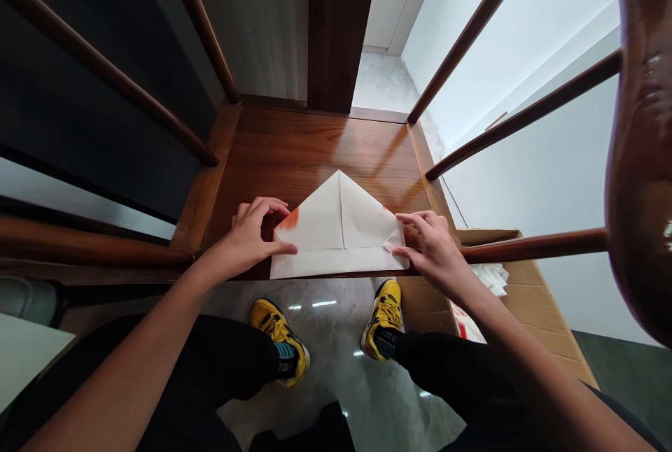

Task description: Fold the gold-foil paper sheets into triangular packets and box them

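The left hand [248,234] and right hand [435,242], thumbs spread from fingers, touch opposite ends of a folded white paper [313,222] at the wooden seat's [294,144] front edge; yellow shoes [274,326] stand below, a cardboard box [535,315] to the right.

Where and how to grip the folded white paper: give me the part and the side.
Take the folded white paper by its two side ends, one hand from each side, thumbs on top. It seems to lie flat on the wooden seat, peak pointing away, widest near the front edge, so those ends probably offer the easiest hold. The left hand and right hand touch there.
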Available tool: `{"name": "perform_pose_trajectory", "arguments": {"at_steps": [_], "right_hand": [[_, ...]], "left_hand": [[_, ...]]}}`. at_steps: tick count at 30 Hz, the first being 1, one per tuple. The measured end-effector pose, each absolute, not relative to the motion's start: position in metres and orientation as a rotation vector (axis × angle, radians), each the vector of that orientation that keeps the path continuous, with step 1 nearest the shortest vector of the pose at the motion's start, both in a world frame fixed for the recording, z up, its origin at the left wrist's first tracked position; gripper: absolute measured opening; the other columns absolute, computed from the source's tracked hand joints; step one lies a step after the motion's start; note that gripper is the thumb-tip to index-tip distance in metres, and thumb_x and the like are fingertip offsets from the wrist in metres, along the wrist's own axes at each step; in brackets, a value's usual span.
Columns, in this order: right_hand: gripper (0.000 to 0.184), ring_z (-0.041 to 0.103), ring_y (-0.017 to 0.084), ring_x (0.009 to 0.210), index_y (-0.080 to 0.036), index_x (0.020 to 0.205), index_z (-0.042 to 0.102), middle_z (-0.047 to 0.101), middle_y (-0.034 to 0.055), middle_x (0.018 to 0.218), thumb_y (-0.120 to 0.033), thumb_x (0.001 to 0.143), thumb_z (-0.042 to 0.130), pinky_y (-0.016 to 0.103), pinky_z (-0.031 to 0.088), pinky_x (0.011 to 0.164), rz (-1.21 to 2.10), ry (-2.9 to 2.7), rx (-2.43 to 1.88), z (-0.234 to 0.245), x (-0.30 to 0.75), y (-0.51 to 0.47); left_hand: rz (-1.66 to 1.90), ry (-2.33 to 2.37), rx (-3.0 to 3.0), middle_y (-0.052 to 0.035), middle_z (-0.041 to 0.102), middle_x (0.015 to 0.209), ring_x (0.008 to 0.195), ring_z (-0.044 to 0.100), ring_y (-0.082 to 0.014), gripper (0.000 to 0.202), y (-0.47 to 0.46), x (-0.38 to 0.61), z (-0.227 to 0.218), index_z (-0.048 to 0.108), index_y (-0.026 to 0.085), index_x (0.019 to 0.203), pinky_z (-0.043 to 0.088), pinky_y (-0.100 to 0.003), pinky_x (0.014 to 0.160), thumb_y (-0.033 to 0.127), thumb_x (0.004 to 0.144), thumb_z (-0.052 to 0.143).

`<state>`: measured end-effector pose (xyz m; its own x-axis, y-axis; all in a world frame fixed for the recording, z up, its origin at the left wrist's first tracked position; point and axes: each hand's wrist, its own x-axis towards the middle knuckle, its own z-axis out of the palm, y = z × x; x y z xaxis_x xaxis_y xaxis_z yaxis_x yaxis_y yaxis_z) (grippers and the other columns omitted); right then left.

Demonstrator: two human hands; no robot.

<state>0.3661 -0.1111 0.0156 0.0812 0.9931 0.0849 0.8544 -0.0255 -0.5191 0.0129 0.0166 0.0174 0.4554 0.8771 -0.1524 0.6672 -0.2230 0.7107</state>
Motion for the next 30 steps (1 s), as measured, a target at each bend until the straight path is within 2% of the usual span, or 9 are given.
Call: {"name": "perform_pose_trajectory", "arguments": {"at_steps": [3,5,9,14,17,21,24,27,30], "right_hand": [[0.044,0.056,0.036,0.115,-0.029,0.129,0.066,0.062,0.0116,0.118,-0.03,0.086,0.072,0.061,0.05,0.104,0.455,-1.845,-1.935,0.013,0.368,-0.112],[0.053,0.057,0.036,0.116,-0.03,0.138,0.061,0.061,0.0124,0.126,-0.031,0.085,0.072,0.059,0.052,0.102,0.52,-1.824,-1.932,0.01,0.37,-0.112],[0.06,0.056,0.036,0.12,-0.031,0.143,0.057,0.06,0.0117,0.134,-0.032,0.085,0.073,0.058,0.052,0.102,0.565,-1.85,-1.887,0.01,0.374,-0.106],[0.042,0.058,0.032,0.102,-0.026,0.124,0.063,0.066,0.0093,0.108,-0.033,0.084,0.074,0.054,0.051,0.093,0.472,-1.846,-1.82,0.013,0.375,-0.096],[0.021,0.057,0.028,0.092,-0.026,0.1,0.065,0.066,0.006,0.093,-0.038,0.085,0.074,0.048,0.049,0.085,0.52,-1.83,-1.832,0.011,0.377,-0.094],[0.022,0.056,0.028,0.089,-0.027,0.085,0.062,0.065,0.003,0.083,-0.045,0.089,0.074,0.045,0.045,0.083,0.523,-1.874,-1.838,0.006,0.378,-0.097],[0.022,0.063,0.027,0.09,-0.027,0.083,0.063,0.07,0.0026,0.088,-0.043,0.089,0.076,0.046,0.047,0.087,0.408,-1.847,-1.765,0.003,0.378,-0.099],[0.003,0.07,0.028,0.103,-0.028,0.093,0.067,0.077,0.0042,0.103,-0.029,0.095,0.068,0.051,0.046,0.099,0.215,-1.933,-1.685,0.0,0.378,-0.103],[0.031,0.065,0.028,0.13,-0.031,0.117,0.069,0.076,0.0035,0.129,-0.012,0.098,0.052,0.055,0.043,0.113,0.085,-2.098,-1.646,-0.003,0.377,-0.111]], "left_hand": [[0.266,1.235,2.023,-0.0025,0.053,0.152,0.135,0.043,-0.0372,0.06,0.016,0.006,0.018,0.065,0.028,0.109,0.037,-0.057,0.114,0.045,0.059,0.094],[0.236,1.213,2.056,-0.0021,0.051,0.153,0.134,0.043,-0.0378,0.062,0.014,0.004,0.019,0.066,0.029,0.11,0.039,-0.056,0.113,0.046,0.058,0.094],[0.241,1.185,2.083,0.0004,0.053,0.152,0.132,0.044,-0.0369,0.048,0.012,0.007,0.022,0.069,0.03,0.103,0.04,-0.057,0.112,0.041,0.063,0.092],[0.424,1.1,2.051,-0.0011,0.065,0.139,0.13,0.047,-0.0331,0.027,0.013,0.012,0.022,0.067,0.027,0.086,0.043,-0.053,0.112,0.037,0.072,0.088],[0.549,1.056,2.059,-0.0024,0.071,0.129,0.128,0.051,-0.0312,0.026,0.014,0.013,0.018,0.061,0.026,0.079,0.047,-0.049,0.11,0.038,0.078,0.084],[0.527,1.13,2.0,-0.0033,0.075,0.112,0.107,0.065,-0.0278,0.025,0.015,0.011,0.012,0.071,0.027,0.095,0.053,-0.043,0.098,0.042,0.079,0.083],[0.543,1.127,1.965,-0.0028,0.076,0.105,0.096,0.068,-0.0247,0.028,0.016,0.012,0.009,0.077,0.028,0.104,0.055,-0.039,0.091,0.043,0.081,0.081],[0.653,0.972,2.028,-0.0022,0.076,0.099,0.092,0.069,-0.0218,0.014,0.014,0.014,0.008,0.082,0.03,0.099,0.056,-0.036,0.089,0.036,0.089,0.074],[0.766,0.876,2.14,-0.0025,0.078,0.106,0.1,0.072,-0.0206,0.03,0.011,0.013,0.006,0.084,0.031,0.102,0.059,-0.037,0.095,0.017,0.093,0.06]]}}
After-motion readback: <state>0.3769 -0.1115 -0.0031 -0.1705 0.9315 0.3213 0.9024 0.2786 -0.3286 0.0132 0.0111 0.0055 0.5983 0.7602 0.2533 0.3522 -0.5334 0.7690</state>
